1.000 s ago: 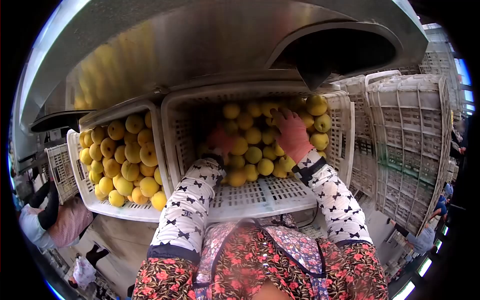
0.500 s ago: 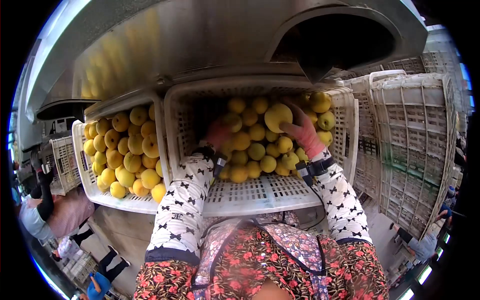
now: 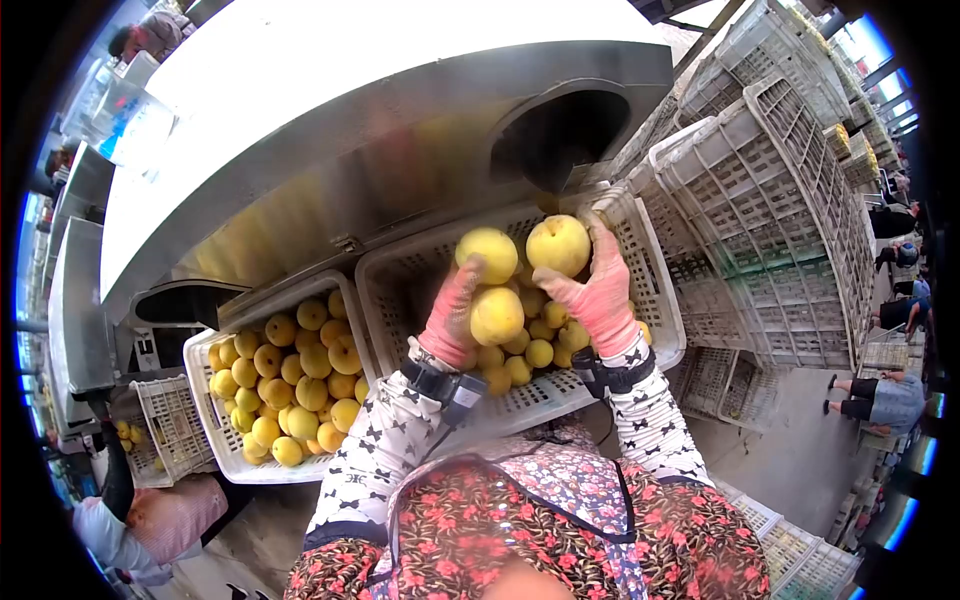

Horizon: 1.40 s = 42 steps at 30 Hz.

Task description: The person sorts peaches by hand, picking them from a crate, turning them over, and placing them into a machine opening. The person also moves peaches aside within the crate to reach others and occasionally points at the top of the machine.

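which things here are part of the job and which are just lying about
In the job:
fruit, in left hand and right hand
crate beneath them
probably left crate, metal machine

Just about, it seems:
stacked crates at right
far-left crate

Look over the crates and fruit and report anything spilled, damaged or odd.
One small oddity: a greenish streak across the large crate at right, standing out against its grimy, pale plastic; stain or paint, I can't tell. I see no spilled fruit around the filled crate at left.
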Motion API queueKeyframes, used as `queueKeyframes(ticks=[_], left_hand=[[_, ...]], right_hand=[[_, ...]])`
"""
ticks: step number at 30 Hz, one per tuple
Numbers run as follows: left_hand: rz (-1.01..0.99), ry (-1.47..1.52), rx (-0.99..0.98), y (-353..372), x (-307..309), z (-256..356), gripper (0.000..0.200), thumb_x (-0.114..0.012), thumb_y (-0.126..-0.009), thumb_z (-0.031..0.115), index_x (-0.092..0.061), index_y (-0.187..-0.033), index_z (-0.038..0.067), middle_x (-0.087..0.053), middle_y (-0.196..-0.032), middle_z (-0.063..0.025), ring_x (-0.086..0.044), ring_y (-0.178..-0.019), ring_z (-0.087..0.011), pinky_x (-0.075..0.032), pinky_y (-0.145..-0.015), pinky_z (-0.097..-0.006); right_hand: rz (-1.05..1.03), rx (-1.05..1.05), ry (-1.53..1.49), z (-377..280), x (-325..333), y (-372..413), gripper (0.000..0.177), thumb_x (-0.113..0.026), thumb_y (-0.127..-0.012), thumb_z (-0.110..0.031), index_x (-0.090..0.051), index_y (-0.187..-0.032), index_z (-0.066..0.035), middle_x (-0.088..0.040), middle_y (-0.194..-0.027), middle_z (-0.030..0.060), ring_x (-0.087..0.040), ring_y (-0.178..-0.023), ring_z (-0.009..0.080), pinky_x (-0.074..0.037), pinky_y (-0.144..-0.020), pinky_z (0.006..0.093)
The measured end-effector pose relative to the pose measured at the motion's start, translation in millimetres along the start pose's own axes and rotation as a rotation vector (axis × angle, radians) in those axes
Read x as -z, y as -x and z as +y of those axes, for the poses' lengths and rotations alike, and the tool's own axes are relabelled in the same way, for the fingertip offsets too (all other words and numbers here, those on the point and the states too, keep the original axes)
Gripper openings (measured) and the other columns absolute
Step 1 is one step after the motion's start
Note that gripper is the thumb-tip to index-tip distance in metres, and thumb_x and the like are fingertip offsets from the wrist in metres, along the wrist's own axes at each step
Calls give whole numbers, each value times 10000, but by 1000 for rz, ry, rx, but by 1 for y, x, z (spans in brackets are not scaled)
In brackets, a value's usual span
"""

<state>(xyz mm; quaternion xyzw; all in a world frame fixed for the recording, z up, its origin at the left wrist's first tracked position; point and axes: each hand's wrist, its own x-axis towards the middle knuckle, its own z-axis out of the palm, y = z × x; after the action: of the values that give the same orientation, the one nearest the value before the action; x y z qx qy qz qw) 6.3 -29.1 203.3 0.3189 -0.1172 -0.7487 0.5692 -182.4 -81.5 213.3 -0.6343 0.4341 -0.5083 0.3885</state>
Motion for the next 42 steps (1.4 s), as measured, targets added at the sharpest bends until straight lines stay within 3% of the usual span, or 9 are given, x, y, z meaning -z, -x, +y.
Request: queueKeyframes(ticks=[5,10,12,19,26,29,37,39,42], left_hand=[[114,150,52,-2,15,0,574,-662,-888,502,-539,-1238,65,-635,-1053,-86,-649,-844,-208,-576,-677,-353],[75,-54,-60,-18,8,1,580,-527,-954,549,-543,-1251,52,-643,-1078,-107,-657,-889,-218,-566,-765,-358],[50,-381,-233,-26,1,-2,591,-490,-971,552,-547,-1263,42,-658,-1106,-154,-679,-916,-266,-575,-809,-389],[129,140,23,-41,-7,0,435,-521,-1003,380,-541,-1236,13,-615,-1174,-100,-606,-1026,-172,-508,-896,-303],[181,-990,-519,-75,81,-40,355,-482,-1011,328,-577,-1191,36,-632,-1186,-119,-594,-1119,-284,-478,-987,-423],[22,-506,-430,-58,20,-15,397,-447,-1022,354,-548,-1236,35,-607,-1230,-117,-589,-1118,-290,-466,-1000,-425],[211,-169,-67,-63,23,-18,365,-543,-980,338,-574,-1247,90,-586,-1238,-60,-599,-1032,-200,-485,-868,-367],[474,-307,-149,-72,108,-53,356,-596,-948,334,-599,-1211,95,-629,-1122,-25,-594,-1004,-161,-471,-848,-337],[415,-1270,-457,-71,232,-97,401,-608,-925,321,-586,-1240,74,-634,-1157,-85,-597,-1065,-212,-467,-890,-392]], right_hand=[[-81,54,863,37,-35,-142,863,-824,-724,-378,-427,-1371,32,-557,-1217,278,-579,-1075,426,-498,-940,441],[81,343,541,-1,-19,-117,992,-745,-741,-586,-354,-1413,30,-479,-1255,338,-557,-1122,426,-503,-932,426],[-252,160,483,-9,-11,-75,996,-771,-706,-591,-390,-1411,0,-457,-1302,330,-492,-1208,459,-427,-1036,440],[-155,-6,778,2,-32,-101,683,-811,-751,-322,-531,-1244,60,-586,-1130,267,-591,-1026,419,-509,-870,434],[48,267,427,-8,-24,-91,838,-828,-739,-376,-447,-1348,56,-533,-1244,282,-549,-1133,398,-463,-962,431],[-256,201,329,10,-26,-33,928,-860,-655,-489,-478,-1324,28,-540,-1258,226,-560,-1120,369,-443,-989,409],[126,49,610,-15,-20,-72,656,-842,-703,-328,-553,-1200,-12,-584,-1150,228,-629,-975,364,-519,-865,406],[-147,-66,1048,31,-44,-139,629,-817,-724,-348,-565,-1184,-2,-584,-1150,248,-615,-964,397,-520,-857,404],[149,228,831,27,-49,-154,544,-793,-766,-298,-581,-1157,15,-622,-1107,215,-615,-997,380,-515,-850,398]])
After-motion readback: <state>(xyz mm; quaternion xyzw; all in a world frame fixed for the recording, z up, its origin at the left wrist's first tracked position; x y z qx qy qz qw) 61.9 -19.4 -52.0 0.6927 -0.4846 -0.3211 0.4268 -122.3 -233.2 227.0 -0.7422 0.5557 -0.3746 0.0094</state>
